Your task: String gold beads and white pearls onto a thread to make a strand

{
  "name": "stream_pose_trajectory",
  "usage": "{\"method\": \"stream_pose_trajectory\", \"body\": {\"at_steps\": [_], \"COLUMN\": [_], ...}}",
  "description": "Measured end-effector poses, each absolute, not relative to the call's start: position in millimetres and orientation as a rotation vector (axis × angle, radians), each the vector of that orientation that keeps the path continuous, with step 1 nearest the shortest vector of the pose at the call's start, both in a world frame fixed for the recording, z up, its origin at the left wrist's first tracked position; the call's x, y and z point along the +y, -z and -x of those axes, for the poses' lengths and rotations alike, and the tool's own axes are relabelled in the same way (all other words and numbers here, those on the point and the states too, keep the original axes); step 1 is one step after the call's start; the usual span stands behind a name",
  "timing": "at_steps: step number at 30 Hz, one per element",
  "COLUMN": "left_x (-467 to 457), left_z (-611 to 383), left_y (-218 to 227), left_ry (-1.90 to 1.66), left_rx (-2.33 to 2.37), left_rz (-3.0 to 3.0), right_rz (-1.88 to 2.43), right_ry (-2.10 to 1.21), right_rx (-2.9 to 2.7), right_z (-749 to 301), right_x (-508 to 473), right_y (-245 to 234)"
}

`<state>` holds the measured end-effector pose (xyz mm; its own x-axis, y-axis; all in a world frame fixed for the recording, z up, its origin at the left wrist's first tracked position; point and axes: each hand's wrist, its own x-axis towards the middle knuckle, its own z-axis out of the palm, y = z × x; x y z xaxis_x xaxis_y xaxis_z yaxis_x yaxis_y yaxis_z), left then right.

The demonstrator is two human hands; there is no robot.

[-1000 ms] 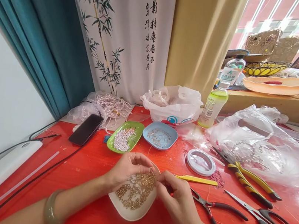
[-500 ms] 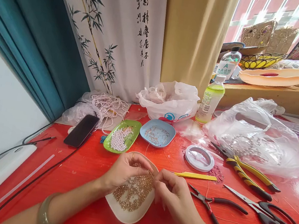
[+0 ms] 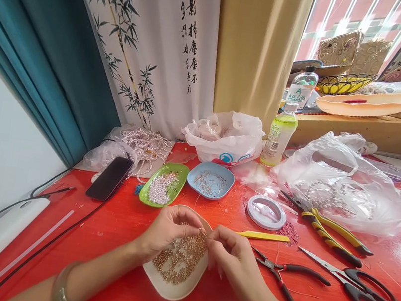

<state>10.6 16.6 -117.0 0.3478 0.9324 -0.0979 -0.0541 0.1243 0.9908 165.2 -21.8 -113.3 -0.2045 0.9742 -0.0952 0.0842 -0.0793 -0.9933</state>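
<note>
Over the cream dish [image 3: 179, 293] full of small gold beads [image 3: 179, 263], both hands meet fingertip to fingertip. My left hand [image 3: 173, 229] is pinched, thumb against forefinger. Close beside it, my right hand [image 3: 230, 255] also pinches, its other fingers curled in. A thin strand seems to show between the fingertips, too fine to name. Just behind stand a green dish [image 3: 181, 175] of white pearl beads [image 3: 160, 188] and a blue dish [image 3: 228, 177] of small metal pieces [image 3: 209, 183].
Right of my hands lie yellow tweezers [image 3: 270, 237], red-and-black pliers [image 3: 290, 272], yellow-and-black pliers [image 3: 338, 236] and scissors [image 3: 364, 290]. A round clear-lidded case [image 3: 266, 212], plastic bags [image 3: 346, 182] and a bottle [image 3: 280, 137] stand behind. A phone [image 3: 109, 178] and cable are at left.
The view has shifted slightly. Both hands keep their pinch above the bead dish, with barely any movement of the fingers.
</note>
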Motion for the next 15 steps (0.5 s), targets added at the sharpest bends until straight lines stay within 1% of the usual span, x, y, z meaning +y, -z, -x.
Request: {"method": "stream_pose_trajectory", "body": {"at_steps": [9, 15], "left_x": [15.6, 14.6], "left_z": [-9.6, -10.4], "left_y": [118.1, 118.7], "left_ry": [-0.903, -0.897], "left_rx": [0.967, 0.926], "left_rz": [-1.375, -1.318], "right_rz": [1.242, 1.173], "right_ry": [-1.394, -1.422], "right_rx": [-1.422, -1.41], "right_z": [-165.2, -165.1], "right_x": [-23.4, -22.2], "right_y": [111.9, 117.2]}}
